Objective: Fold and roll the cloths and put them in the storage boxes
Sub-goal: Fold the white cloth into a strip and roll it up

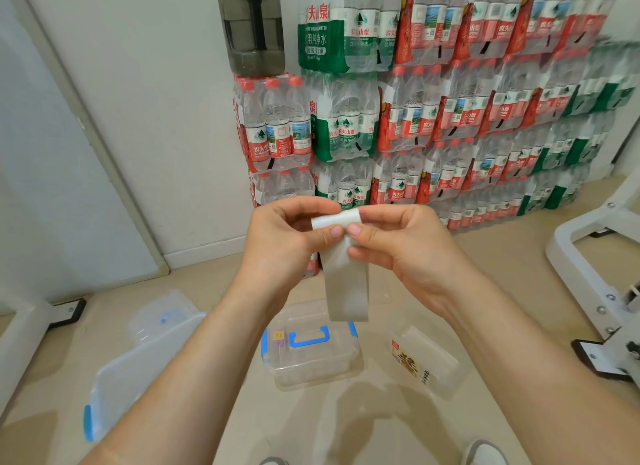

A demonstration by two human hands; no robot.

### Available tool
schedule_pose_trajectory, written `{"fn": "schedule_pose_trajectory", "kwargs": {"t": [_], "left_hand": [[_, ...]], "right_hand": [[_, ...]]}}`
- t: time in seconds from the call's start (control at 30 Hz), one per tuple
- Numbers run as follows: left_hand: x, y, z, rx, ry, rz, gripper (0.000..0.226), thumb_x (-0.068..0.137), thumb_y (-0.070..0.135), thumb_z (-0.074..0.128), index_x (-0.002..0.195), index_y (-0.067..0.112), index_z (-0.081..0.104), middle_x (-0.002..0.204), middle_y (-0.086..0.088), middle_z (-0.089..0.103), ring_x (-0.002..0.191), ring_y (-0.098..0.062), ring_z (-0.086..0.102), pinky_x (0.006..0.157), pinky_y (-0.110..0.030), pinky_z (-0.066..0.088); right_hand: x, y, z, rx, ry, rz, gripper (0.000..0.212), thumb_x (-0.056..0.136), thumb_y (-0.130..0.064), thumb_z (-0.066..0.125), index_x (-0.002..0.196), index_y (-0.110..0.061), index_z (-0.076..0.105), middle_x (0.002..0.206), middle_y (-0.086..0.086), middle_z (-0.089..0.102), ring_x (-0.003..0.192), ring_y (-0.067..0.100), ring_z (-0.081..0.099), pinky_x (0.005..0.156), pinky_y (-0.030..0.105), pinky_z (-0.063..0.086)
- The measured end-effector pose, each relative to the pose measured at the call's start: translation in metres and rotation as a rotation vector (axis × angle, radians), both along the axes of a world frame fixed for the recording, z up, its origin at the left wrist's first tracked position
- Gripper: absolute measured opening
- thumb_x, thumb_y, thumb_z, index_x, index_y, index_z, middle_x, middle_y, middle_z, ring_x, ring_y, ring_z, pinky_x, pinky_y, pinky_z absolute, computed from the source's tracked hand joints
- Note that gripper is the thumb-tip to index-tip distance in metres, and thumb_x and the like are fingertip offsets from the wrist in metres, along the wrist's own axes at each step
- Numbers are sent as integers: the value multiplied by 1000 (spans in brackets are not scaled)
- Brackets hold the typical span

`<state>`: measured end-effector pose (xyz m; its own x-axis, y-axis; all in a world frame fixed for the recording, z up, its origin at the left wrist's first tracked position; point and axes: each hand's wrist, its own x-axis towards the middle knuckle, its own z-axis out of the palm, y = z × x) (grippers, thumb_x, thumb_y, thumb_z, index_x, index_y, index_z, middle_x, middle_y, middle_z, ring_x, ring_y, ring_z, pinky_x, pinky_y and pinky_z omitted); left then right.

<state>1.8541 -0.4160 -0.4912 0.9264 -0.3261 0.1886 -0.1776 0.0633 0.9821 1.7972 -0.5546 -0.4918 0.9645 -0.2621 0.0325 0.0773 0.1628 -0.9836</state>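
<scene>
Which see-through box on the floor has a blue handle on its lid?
The middle box, below the dangling cloth. The left box shows only blue clips; the right box just a printed label.

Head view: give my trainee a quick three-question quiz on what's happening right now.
1. True or false: the cloth lies spread out flat.
2. Which hand pinches its top end? A) left hand only B) right hand only C) both
3. Fill in: the handle on the storage box beneath the hanging cloth is ____.
Key: 1 false, it hangs from the hands; 2 C; 3 blue.
</scene>
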Motion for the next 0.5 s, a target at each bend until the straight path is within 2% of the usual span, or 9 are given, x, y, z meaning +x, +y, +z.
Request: {"fn": "schedule_pose_trajectory", "kwargs": {"t": [0.1, 0.23, 0.3, 0.37, 0.4, 0.5], "left_hand": [[-1, 0, 0, 54, -94, -6, 31, 73, -8, 73, 79, 22, 71, 81, -2, 71, 73, -14, 64, 73, -53, 53], [-3, -1, 1, 161, -202, -106, 46, 69, -14, 73, 90, 27, 69, 89, -12, 64, 74, -4, 61, 64, -25, 54], [-1, 5, 6, 162, -144, -300, 56, 68, -16, 72, 100, 30, 68, 91, -4, 65, 76, -2, 62, 62, -19, 52], [2, 12, 9, 174, -97, -498, 63, 65, -11, 75, 110, 32, 67, 101, 7, 70, 90, -8, 64, 68, -22, 53], [3, 15, 9, 195, -98, -552, 64, 64, -7, 76, 114, 32, 66, 108, 7, 70, 96, -14, 63, 72, -24, 53], [2, 15, 10, 213, -121, -563, 60, 59, 0, 78, 111, 29, 67, 110, 5, 69, 94, -23, 61, 73, -26, 53]], "right_hand": [[1, 0, 1, -20, -2, -39, 29, 81, -5, 70, 109, 2, 67, 96, 17, 72, 80, 16, 70, 70, 25, 59], [0, -4, 1, -68, 3, -58, 39, 81, -1, 70, 118, -5, 62, 89, 15, 74, 74, 17, 71, 69, 25, 59], [-1, -10, 3, -55, 10, -17, 41, 82, 0, 68, 121, -6, 60, 91, 16, 74, 74, 18, 69, 65, 24, 56], [-4, -18, 8, 2, 35, 61, 44, 81, 2, 67, 124, -6, 57, 87, 15, 73, 73, 19, 67, 62, 24, 54], [-7, -20, 10, 27, 46, 109, 47, 79, 2, 67, 124, -6, 55, 83, 14, 72, 70, 18, 66, 61, 24, 54], [-12, -23, 13, 37, 61, 231, 54, 71, -2, 68, 122, -8, 53, 78, 13, 71, 67, 17, 66, 58, 24, 54]]}}
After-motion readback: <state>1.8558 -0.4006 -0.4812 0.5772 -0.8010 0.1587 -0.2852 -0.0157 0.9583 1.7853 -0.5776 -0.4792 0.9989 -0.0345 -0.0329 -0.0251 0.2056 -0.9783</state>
